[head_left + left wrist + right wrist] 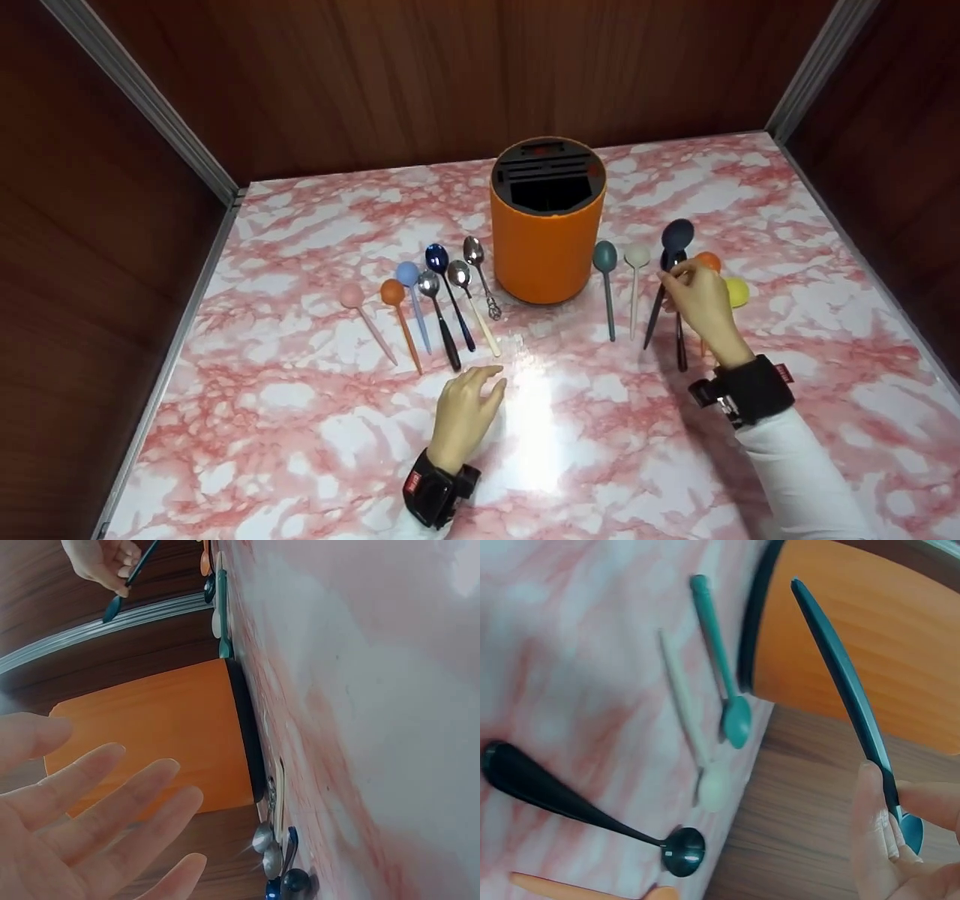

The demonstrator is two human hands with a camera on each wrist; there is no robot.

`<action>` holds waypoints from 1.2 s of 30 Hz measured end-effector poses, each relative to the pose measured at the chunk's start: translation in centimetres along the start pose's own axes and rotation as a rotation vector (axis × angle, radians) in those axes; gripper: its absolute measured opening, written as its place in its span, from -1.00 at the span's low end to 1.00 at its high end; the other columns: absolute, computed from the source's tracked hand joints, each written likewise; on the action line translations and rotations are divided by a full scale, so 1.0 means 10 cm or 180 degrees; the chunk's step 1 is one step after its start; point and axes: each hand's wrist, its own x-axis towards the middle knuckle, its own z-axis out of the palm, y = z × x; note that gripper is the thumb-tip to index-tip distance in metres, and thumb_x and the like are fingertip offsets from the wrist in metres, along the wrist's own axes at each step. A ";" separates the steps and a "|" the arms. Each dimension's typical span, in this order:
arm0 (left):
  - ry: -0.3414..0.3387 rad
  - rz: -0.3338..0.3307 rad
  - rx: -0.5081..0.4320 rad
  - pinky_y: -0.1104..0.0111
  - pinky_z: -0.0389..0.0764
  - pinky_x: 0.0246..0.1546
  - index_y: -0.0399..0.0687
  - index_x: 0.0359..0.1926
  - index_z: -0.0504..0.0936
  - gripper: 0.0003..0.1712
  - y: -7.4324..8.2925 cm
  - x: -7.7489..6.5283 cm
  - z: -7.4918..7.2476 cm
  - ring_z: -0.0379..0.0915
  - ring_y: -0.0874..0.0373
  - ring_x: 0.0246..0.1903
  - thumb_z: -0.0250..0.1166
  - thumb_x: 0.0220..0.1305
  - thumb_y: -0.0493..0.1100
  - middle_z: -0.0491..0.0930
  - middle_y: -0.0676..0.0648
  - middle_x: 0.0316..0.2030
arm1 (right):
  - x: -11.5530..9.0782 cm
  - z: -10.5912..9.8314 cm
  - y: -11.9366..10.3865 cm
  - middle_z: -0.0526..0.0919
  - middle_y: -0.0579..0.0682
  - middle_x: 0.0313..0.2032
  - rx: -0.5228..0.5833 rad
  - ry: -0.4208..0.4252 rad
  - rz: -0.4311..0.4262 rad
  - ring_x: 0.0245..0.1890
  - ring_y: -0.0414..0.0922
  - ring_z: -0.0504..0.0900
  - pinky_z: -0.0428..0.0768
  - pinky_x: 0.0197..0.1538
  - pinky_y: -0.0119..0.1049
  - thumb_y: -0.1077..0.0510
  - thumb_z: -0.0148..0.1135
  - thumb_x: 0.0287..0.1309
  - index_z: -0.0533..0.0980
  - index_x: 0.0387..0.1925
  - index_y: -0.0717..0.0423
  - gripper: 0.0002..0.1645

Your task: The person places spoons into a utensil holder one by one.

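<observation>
My right hand (703, 298) pinches a dark blue spoon (678, 235) between thumb and fingers near its bowl. In the right wrist view the dark spoon's handle (846, 682) points up and away from the fingers, raised off the table. Under that hand lies a black spoon (577, 806), partly covered in the head view. A pale cream spoon (636, 259) and a teal spoon (606, 259) lie to its left. My left hand (466, 412) hovers with fingers spread and nothing in them, just in front of a black-handled spoon (448, 346) and a cream-handled metal spoon (484, 326).
An orange cylindrical holder (546, 255) with a black slotted top stands at the back middle. Left of it lie pink (351, 295), orange (393, 292), light blue (408, 274), blue (436, 258) and ornate silver (474, 251) spoons. A yellow spoon (738, 292) lies far right. Wood-look walls enclose the marbled table.
</observation>
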 end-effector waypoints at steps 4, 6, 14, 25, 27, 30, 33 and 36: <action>0.0030 0.0011 0.0010 0.15 0.61 -0.18 -0.24 -0.17 0.69 -0.83 0.00 0.00 -0.01 0.63 -0.02 -0.21 0.31 0.23 -0.25 0.69 -0.12 -0.26 | -0.01 -0.02 -0.10 0.56 0.03 -0.61 0.0105 0.0192 -0.0118 -0.77 -0.37 0.51 0.49 -0.63 -0.60 0.26 0.16 0.29 0.43 -0.24 0.46 -0.76; 0.0048 0.0013 0.0009 0.15 0.61 -0.18 -0.24 -0.17 0.69 -0.83 -0.01 0.01 -0.02 0.63 -0.02 -0.22 0.31 0.23 -0.26 0.70 -0.12 -0.25 | -0.02 -0.03 -0.15 0.57 0.03 -0.59 0.0111 0.0240 -0.0152 -0.75 -0.35 0.52 0.49 -0.62 -0.60 0.24 0.16 0.30 0.42 -0.23 0.43 -0.76; -0.0011 -0.0009 0.0009 0.14 0.61 -0.17 -0.24 -0.16 0.69 -0.82 0.00 -0.01 -0.02 0.62 -0.02 -0.21 0.30 0.24 -0.25 0.69 -0.12 -0.25 | -0.12 -0.08 -0.35 0.63 0.14 -0.50 0.0207 0.0359 -0.0296 -0.71 -0.39 0.52 0.51 -0.58 -0.59 0.22 0.17 0.32 0.41 -0.19 0.40 -0.75; -0.0036 -0.0020 0.0036 0.15 0.60 -0.17 -0.24 -0.15 0.68 -0.81 0.01 0.00 -0.06 0.62 -0.02 -0.20 0.30 0.25 -0.24 0.69 -0.12 -0.24 | -0.13 -0.10 -0.61 0.58 0.02 -0.60 0.0265 0.0589 -0.0668 -0.72 -0.39 0.49 0.47 -0.59 -0.63 0.32 0.20 0.27 0.46 -0.25 0.41 -0.85; -0.0037 -0.0017 0.0047 0.15 0.61 -0.18 -0.24 -0.15 0.68 -0.81 0.01 0.00 -0.07 0.62 -0.01 -0.20 0.29 0.25 -0.24 0.69 -0.12 -0.24 | -0.13 -0.10 -0.62 0.58 0.06 -0.59 0.0272 0.0598 -0.0713 -0.72 -0.40 0.48 0.47 -0.60 -0.63 0.34 0.21 0.25 0.47 -0.25 0.41 -0.86; -0.0022 -0.0008 0.0063 0.15 0.60 -0.18 -0.24 -0.16 0.68 -0.81 0.01 0.01 -0.07 0.63 -0.01 -0.19 0.29 0.25 -0.23 0.70 -0.12 -0.24 | -0.13 -0.08 -0.64 0.60 0.14 -0.56 0.0295 0.0597 -0.0773 -0.72 -0.45 0.46 0.47 -0.59 -0.63 0.36 0.20 0.25 0.46 -0.25 0.42 -0.87; -0.0017 -0.0011 0.0046 0.15 0.60 -0.16 -0.24 -0.16 0.69 -0.81 0.01 0.02 -0.06 0.63 -0.01 -0.19 0.30 0.25 -0.24 0.70 -0.12 -0.23 | -0.13 -0.07 -0.66 0.60 0.21 -0.54 0.0326 0.0586 -0.0827 -0.70 -0.49 0.45 0.48 -0.58 -0.64 0.37 0.20 0.25 0.46 -0.24 0.43 -0.87; -0.0028 -0.0035 0.0025 0.15 0.60 -0.16 -0.24 -0.16 0.69 -0.82 0.00 0.02 -0.05 0.63 -0.01 -0.20 0.30 0.24 -0.25 0.70 -0.12 -0.23 | -0.14 -0.06 -0.68 0.60 0.24 -0.53 0.0384 0.0565 -0.0867 -0.69 -0.49 0.45 0.49 -0.56 -0.64 0.37 0.20 0.25 0.46 -0.24 0.43 -0.87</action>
